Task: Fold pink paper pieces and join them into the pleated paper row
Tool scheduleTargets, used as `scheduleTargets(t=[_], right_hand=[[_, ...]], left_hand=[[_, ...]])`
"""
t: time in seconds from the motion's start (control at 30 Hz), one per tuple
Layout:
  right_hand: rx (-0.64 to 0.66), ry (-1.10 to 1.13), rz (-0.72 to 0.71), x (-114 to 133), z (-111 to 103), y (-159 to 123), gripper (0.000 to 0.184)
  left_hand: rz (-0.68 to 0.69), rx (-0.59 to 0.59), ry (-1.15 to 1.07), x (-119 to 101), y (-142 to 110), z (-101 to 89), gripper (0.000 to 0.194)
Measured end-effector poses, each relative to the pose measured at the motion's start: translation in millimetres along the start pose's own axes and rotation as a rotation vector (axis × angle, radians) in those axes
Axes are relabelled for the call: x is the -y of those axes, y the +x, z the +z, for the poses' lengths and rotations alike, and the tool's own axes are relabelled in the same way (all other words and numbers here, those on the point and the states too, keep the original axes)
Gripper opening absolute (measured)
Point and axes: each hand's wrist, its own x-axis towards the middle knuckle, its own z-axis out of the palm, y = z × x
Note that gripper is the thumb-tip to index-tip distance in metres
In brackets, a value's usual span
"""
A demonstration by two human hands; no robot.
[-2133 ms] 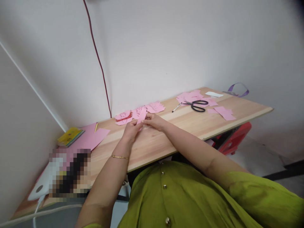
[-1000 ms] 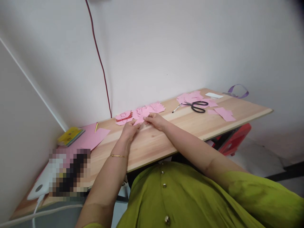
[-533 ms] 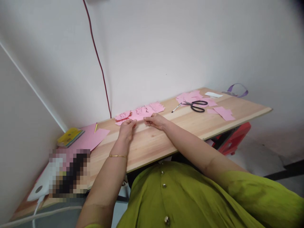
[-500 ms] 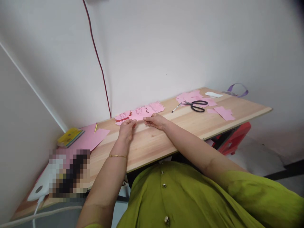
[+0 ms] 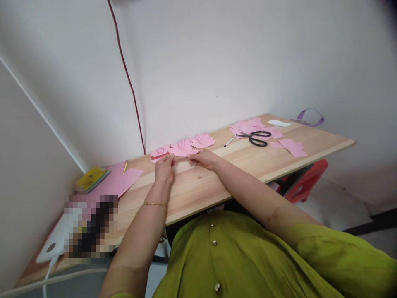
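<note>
Both hands, left hand (image 5: 164, 164) and right hand (image 5: 202, 157), pinch one pink strip (image 5: 182, 152) taut, seemingly for folding.

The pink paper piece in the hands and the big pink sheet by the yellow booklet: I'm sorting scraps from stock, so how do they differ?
The pink paper piece is small and narrow; the pink sheet is far larger. The piece is pinched between the left hand and right hand; the sheet lies flat and untouched on the wooden table, with a pencil on it. The piece sits among cut scraps; the sheet lies beside the yellow booklet. Both are the same pink.
</note>
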Motion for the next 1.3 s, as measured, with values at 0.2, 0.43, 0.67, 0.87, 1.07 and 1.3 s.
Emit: scheduleTargets(t=[0.2, 0.43, 0.67, 0.87, 1.07, 1.3], right_hand=[[-0.047, -0.012, 0.004, 2, -1, 1, 0.015], [0.026, -0.124, -0.092, -2, 3, 0, 0.017], [0.06, -0.154, -0.135, -2, 5, -1, 0.017], [0.055, -0.135, -0.169, -7, 7, -3, 0.02], [-0.008, -0.26, -0.17, -6, 7, -6, 0.02], [0.039, -0.174, -0.118, -4, 6, -2, 0.021]], left_hand=[[-0.109, 0.128, -0.042, -3, -7, 1.9, 0.031], [-0.131, 0.19, 0.023, 6, -12, 10.0, 0.029], [-0.145, 0.174, -0.014, 3, -13, 11.5, 0.016], [-0.109, 0.217, -0.003, 7, -16, 13.3, 0.015], [-0.07, 0.159, 0.073, 15, -10, 12.1, 0.012], [-0.125, 0.176, 0.022, 6, -11, 15.4, 0.006]])
